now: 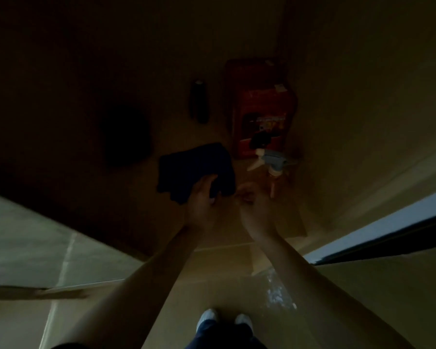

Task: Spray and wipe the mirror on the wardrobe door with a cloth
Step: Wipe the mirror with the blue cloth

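Observation:
The scene is very dark. My left hand [202, 197] grips the near edge of a dark blue cloth [194, 167], which hangs spread out above a brown surface. A spray bottle [272, 170] with a blue-and-white trigger head and an orange body stands just right of the cloth. My right hand [252, 200] is just in front of the bottle with its fingers loosely curled and nothing in them; whether it touches the bottle is unclear. No mirror can be made out.
A red box [262, 109] stands behind the bottle against a wall corner. A dark slim bottle [198, 102] and a dark rounded shape [126, 137] lie farther left. Pale floor tiles [23, 235] show at the left, my shoes [224, 321] below.

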`<state>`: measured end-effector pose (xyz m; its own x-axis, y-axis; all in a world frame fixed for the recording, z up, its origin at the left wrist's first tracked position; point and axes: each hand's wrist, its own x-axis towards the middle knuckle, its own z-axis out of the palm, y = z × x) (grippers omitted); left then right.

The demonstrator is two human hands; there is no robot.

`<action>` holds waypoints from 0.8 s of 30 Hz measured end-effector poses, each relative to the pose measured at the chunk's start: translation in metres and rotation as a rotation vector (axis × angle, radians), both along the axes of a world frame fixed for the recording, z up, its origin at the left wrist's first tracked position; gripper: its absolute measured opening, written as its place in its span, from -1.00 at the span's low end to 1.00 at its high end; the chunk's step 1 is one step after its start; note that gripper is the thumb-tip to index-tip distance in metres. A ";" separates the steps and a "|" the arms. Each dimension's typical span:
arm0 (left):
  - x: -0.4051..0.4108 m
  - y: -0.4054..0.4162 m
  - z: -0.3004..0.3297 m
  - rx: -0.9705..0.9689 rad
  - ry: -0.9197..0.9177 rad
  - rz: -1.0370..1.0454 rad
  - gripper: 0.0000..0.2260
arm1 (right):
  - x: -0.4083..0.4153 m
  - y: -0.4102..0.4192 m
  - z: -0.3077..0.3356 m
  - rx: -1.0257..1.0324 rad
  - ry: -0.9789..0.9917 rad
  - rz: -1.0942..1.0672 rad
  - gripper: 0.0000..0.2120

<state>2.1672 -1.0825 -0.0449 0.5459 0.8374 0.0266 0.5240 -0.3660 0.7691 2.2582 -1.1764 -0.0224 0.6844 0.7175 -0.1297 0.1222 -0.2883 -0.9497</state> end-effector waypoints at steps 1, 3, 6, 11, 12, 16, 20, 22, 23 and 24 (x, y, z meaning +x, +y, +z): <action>-0.007 0.005 -0.001 0.017 0.023 0.026 -0.55 | -0.003 0.009 -0.001 0.009 -0.007 0.039 -0.81; -0.022 0.014 -0.002 0.094 0.133 0.033 -0.53 | -0.003 0.027 -0.008 -0.040 -0.068 0.138 -0.78; -0.035 0.025 -0.007 0.210 0.265 0.033 -0.50 | 0.002 0.048 -0.016 -0.149 -0.269 0.273 -0.65; -0.040 0.042 -0.023 0.262 0.482 -0.072 -0.42 | 0.019 0.078 -0.033 -0.330 -0.646 0.430 -0.44; -0.041 0.044 -0.027 0.281 0.530 -0.114 -0.43 | 0.021 0.082 -0.036 -0.371 -0.711 0.448 -0.45; -0.040 0.053 -0.035 0.305 0.602 -0.222 -0.38 | 0.029 0.090 -0.039 -0.451 -0.833 0.610 -0.39; -0.032 0.054 -0.031 0.281 0.731 -0.205 -0.51 | 0.025 0.092 -0.051 -0.412 -0.727 0.591 -0.27; -0.032 0.052 -0.030 0.292 0.749 -0.203 -0.51 | 0.023 0.092 -0.052 -0.425 -0.664 0.571 -0.38; -0.032 0.049 -0.030 0.290 0.742 -0.208 -0.51 | 0.022 0.090 -0.049 -0.444 -0.676 0.571 -0.39; -0.033 0.046 -0.026 0.273 0.728 -0.211 -0.48 | 0.022 0.088 -0.047 -0.465 -0.701 0.566 -0.42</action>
